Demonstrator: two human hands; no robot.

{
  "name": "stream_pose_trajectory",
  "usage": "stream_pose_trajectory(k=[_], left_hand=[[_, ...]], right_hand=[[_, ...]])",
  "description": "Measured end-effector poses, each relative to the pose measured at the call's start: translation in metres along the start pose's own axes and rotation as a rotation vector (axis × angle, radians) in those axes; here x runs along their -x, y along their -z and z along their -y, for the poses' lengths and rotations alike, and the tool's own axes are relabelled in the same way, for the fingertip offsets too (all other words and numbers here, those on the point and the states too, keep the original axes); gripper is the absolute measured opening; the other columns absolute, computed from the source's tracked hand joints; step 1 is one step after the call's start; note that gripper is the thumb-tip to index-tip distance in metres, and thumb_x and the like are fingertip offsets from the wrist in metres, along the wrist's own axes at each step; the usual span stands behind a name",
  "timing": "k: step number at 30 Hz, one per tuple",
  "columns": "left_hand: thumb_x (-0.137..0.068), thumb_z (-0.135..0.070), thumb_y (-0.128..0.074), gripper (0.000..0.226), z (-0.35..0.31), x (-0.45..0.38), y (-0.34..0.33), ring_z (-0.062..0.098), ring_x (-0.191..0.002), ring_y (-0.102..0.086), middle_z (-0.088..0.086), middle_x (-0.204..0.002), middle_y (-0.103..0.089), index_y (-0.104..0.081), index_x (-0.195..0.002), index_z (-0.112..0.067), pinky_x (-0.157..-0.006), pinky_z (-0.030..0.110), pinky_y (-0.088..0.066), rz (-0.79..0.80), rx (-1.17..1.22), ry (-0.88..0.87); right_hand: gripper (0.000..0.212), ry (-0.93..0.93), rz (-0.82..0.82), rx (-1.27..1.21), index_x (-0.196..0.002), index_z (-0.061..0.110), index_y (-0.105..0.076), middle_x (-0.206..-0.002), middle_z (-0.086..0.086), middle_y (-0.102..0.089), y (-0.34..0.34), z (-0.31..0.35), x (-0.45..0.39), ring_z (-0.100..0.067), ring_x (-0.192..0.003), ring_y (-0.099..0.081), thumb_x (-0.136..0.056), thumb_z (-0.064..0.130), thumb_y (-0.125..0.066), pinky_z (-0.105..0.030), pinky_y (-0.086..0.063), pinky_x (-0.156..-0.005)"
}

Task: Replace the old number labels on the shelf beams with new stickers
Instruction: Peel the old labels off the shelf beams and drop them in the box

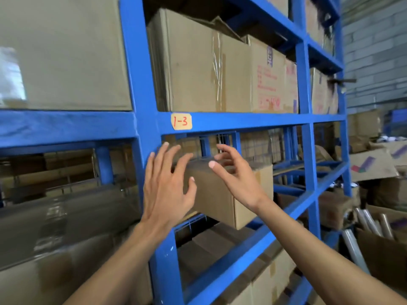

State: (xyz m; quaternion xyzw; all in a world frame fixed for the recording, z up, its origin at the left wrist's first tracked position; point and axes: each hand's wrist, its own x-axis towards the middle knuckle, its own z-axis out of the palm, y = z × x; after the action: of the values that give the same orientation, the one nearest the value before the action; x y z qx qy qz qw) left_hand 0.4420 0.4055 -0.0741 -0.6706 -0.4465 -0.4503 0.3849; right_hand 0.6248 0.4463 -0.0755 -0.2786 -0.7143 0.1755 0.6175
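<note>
A tan label (pixel 181 121) with "1-3" handwritten in red is stuck on the blue shelf beam (pixel 253 119), just right of the blue upright post (pixel 141 89). My left hand (pixel 167 186) is raised below the label with fingers spread, holding nothing. My right hand (pixel 235 175) hovers beside it to the right, fingers apart and curled, also holding nothing. Both hands are below the beam, apart from the label, in front of a cardboard box (pixel 222 201) on the lower shelf. No sticker is visible in either hand.
Large cardboard boxes (pixel 198 62) fill the shelf above the beam. More boxes sit on lower shelves and to the left (pixel 61 51). On the floor at right stand open cartons and shiny rolls (pixel 370 223). A grey block wall (pixel 376 51) is at far right.
</note>
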Motion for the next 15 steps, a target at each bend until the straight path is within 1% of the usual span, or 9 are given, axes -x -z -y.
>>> stream_pose_trajectory(k=[3,5,8,10,13,15], left_hand=[[-0.081,-0.019,-0.063,0.056,0.018,-0.016,0.009,0.033,-0.152,-0.02,0.016,-0.155,-0.04,-0.056,-0.136,-0.013,-0.125,0.051,-0.012,-0.028,-0.096,-0.02],[-0.081,-0.013,-0.064,0.062,0.026,-0.022,0.01,0.033,-0.154,-0.013,0.017,-0.162,-0.029,-0.051,-0.141,-0.011,-0.125,0.05,-0.008,0.012,-0.168,-0.047],[-0.08,-0.008,-0.062,0.066,0.034,-0.023,0.004,0.034,-0.154,-0.01,0.018,-0.165,-0.02,-0.049,-0.144,-0.011,-0.124,0.051,-0.005,0.049,-0.302,-0.072],[-0.077,-0.008,-0.062,0.067,0.036,-0.023,-0.002,0.034,-0.154,-0.012,0.019,-0.164,-0.019,-0.051,-0.143,-0.013,-0.124,0.054,-0.007,0.045,-0.355,-0.079],[-0.075,-0.007,-0.062,0.069,0.038,-0.022,-0.008,0.034,-0.153,-0.015,0.02,-0.164,-0.021,-0.051,-0.143,-0.014,-0.123,0.055,-0.008,0.004,-0.384,-0.087],[-0.075,-0.007,-0.062,0.069,0.039,-0.022,-0.009,0.034,-0.153,-0.016,0.02,-0.163,-0.022,-0.051,-0.143,-0.014,-0.123,0.054,-0.008,-0.009,-0.384,-0.09]], right_hand=[[0.051,0.072,-0.034,0.006,-0.138,0.029,-0.049,-0.114,0.007,-0.06,-0.01,0.019,-0.033,-0.011,-0.103,-0.059,-0.091,0.038,-0.066,-0.023,-0.046,-0.087],[0.055,0.091,-0.036,0.035,-0.141,0.027,-0.047,-0.12,0.006,-0.058,-0.018,0.028,-0.052,-0.012,-0.106,-0.058,-0.091,0.039,-0.065,-0.023,-0.046,-0.089],[0.058,0.109,-0.043,0.084,-0.146,0.021,-0.042,-0.128,0.002,-0.053,-0.033,0.035,-0.074,-0.008,-0.108,-0.053,-0.094,0.036,-0.063,-0.018,-0.043,-0.089],[0.06,0.111,-0.072,0.124,-0.149,0.016,-0.04,-0.129,0.0,-0.051,-0.041,0.036,-0.083,-0.009,-0.109,-0.052,-0.095,0.034,-0.061,-0.021,-0.043,-0.091],[0.06,0.121,-0.139,0.145,-0.149,0.013,-0.041,-0.119,-0.001,-0.049,-0.049,0.033,-0.092,-0.016,-0.11,-0.052,-0.095,0.031,-0.062,-0.028,-0.044,-0.098],[0.056,0.126,-0.188,0.129,-0.145,0.014,-0.047,-0.112,0.001,-0.048,-0.054,0.031,-0.096,-0.015,-0.104,-0.052,-0.094,0.029,-0.064,-0.024,-0.043,-0.095]])
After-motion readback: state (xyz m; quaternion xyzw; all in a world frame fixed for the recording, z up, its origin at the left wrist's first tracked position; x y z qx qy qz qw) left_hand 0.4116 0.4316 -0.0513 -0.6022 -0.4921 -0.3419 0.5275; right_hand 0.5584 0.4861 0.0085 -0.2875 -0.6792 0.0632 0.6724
